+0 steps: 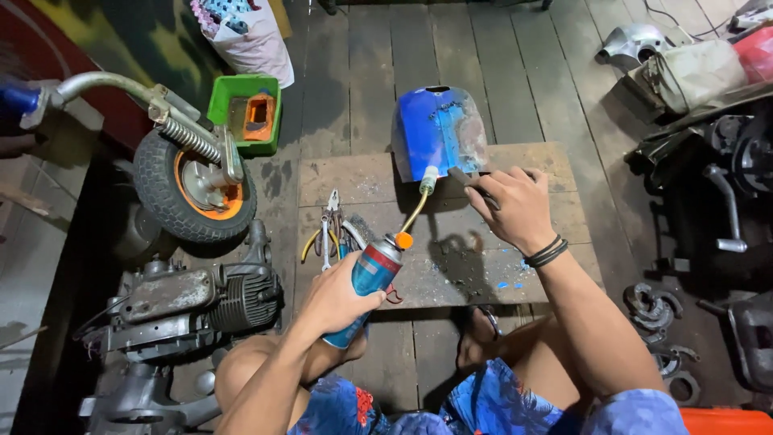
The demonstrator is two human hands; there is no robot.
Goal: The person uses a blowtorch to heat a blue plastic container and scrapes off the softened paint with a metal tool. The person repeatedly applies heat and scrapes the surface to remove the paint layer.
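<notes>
Torch and scraper at blue fender.
My left hand [334, 296] grips the gas torch canister [369, 282]; my right hand [515, 208] clasps a scraper [469, 184] touching the blue fender [435, 129].

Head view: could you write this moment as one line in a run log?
left hand grips gas torch can | nozzle at blue metal cover | right hand holds scraper against cover | pliers on board

The left hand [334, 298] grips a blue gas torch can [366, 283] whose nozzle [428, 180] points at a blue metal cover [435, 129], while the right hand [515, 208] presses a scraper [471, 184] against it on the wooden board [547, 169].
</notes>
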